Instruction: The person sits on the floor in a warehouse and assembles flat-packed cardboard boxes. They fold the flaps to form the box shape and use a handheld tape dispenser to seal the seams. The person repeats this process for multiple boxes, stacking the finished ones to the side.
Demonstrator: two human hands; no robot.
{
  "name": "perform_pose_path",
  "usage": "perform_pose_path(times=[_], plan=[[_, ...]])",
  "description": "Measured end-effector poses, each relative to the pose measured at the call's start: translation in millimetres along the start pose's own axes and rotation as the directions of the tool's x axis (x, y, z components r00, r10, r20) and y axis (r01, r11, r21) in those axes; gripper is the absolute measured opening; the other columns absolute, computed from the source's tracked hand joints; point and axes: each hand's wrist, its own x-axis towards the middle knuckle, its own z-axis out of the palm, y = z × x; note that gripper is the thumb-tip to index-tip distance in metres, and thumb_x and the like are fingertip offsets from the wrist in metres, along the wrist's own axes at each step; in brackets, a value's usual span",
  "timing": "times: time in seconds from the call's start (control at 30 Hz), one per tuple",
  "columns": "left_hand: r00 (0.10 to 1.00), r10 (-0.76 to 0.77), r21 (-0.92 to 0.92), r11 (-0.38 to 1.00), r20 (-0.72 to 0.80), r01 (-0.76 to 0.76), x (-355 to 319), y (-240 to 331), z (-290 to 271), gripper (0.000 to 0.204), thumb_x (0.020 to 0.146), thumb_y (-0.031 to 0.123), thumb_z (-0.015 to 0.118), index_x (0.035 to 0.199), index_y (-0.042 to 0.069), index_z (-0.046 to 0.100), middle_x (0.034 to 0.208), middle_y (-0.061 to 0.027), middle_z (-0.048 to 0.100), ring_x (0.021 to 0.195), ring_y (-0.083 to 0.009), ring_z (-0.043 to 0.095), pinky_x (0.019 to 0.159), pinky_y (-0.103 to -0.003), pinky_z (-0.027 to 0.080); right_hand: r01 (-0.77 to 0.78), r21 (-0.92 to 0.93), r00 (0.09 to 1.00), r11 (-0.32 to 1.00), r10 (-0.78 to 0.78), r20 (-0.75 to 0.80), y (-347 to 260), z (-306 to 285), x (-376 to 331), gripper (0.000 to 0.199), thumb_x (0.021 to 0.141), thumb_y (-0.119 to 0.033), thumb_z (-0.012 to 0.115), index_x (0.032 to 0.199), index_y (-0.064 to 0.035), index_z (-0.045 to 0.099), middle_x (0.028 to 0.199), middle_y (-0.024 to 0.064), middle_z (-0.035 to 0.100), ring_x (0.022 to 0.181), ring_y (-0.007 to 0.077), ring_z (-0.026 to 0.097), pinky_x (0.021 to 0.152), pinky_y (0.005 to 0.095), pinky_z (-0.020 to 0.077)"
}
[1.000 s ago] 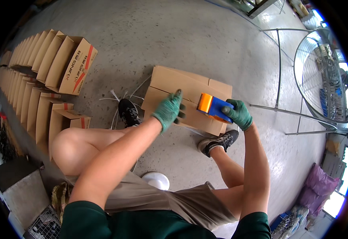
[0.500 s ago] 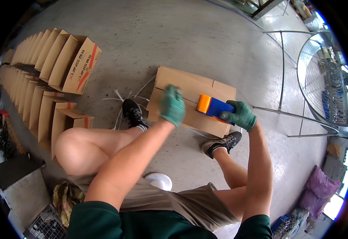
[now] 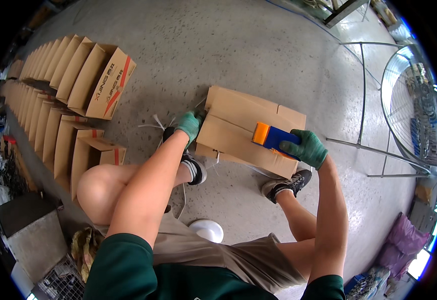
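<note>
A flat-lying cardboard box [image 3: 243, 131] with its flaps folded over rests on the floor between my feet. My right hand [image 3: 308, 148], in a green glove, is closed around a blue and orange tape dispenser [image 3: 277, 140]. The dispenser is over the right part of the box top, its orange end pointing left. My left hand [image 3: 189, 126], also gloved in green, is at the box's left end. Its fingers bend down by the edge and are partly hidden, so I cannot tell whether they grip the box.
Rows of open cardboard boxes [image 3: 109, 82] stand at the left. White straps [image 3: 154, 121] lie by my left shoe [image 3: 194, 169]. A round white stool [image 3: 207, 231] is below me. On the right stands a large metal fan [image 3: 409, 107] with a tubular frame, with purple sacks [image 3: 401, 240] nearer.
My left hand has moved from above the box top down and left to its left end. The right hand still holds the tape dispenser over the box. My left foot has shifted nearer.
</note>
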Motion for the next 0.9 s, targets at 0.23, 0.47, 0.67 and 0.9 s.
perform_pose_path(times=[0.23, 0.47, 0.67, 0.9], plan=[[0.731, 0.683, 0.444, 0.657, -0.008, -0.609, -41, 118, -28, 0.058, 0.096, 0.038, 0.06, 0.145, 0.012, 0.045, 0.149, -0.0146, 0.047, 0.133, -0.0387, 0.048, 0.108, -0.047, 0.042, -0.032, -0.095, 0.999, 0.995, 0.031, -0.004, 10, 0, 1, 0.044, 0.083, -0.041, 0.079, 0.094, 0.0009, 0.071, 0.076, 0.0065, 0.067, 0.071, 0.0116, 0.058, 0.069, 0.0314, 0.0505], [0.702, 0.402, 0.671, 0.242, 0.588, -0.701, -87, 164, -15, 0.102, 0.079, 0.07, 0.065, 0.159, 0.021, 0.025, 0.166, -0.0048, 0.02, 0.154, -0.0302, 0.015, 0.125, -0.053, 0.012, -0.121, -0.21, 0.99, 0.97, 0.133, 0.043, 0, -23, -18, 0.05, 0.084, -0.048, 0.075, 0.096, 0.0003, 0.071, 0.081, 0.0102, 0.068, 0.075, 0.0157, 0.061, 0.074, 0.0343, 0.0516], [0.687, 0.396, 0.664, 0.217, 0.61, -0.715, -91, 166, -10, 0.087, 0.079, 0.064, 0.069, 0.154, 0.034, 0.037, 0.167, -0.0073, 0.017, 0.153, -0.0345, 0.015, 0.12, -0.065, 0.015, -0.376, -0.345, 0.924, 0.86, 0.375, -0.075, 91, -99, -120, 0.044, 0.08, -0.042, 0.079, 0.1, -0.0028, 0.072, 0.083, 0.0089, 0.071, 0.074, 0.0158, 0.064, 0.073, 0.0347, 0.0528], [0.692, 0.31, 0.685, 0.15, 0.652, -0.713, -93, 178, -4, 0.075, 0.084, 0.061, 0.066, 0.15, 0.036, 0.044, 0.166, -0.0106, 0.015, 0.153, -0.038, 0.011, 0.118, -0.067, 0.017, -0.376, -0.483, 0.924, 0.79, 0.355, -0.14, 125, -81, -110, 0.051, 0.08, -0.044, 0.079, 0.113, -0.0079, 0.068, 0.091, 0.0169, 0.073, 0.084, 0.0308, 0.07, 0.079, 0.0412, 0.0538]])
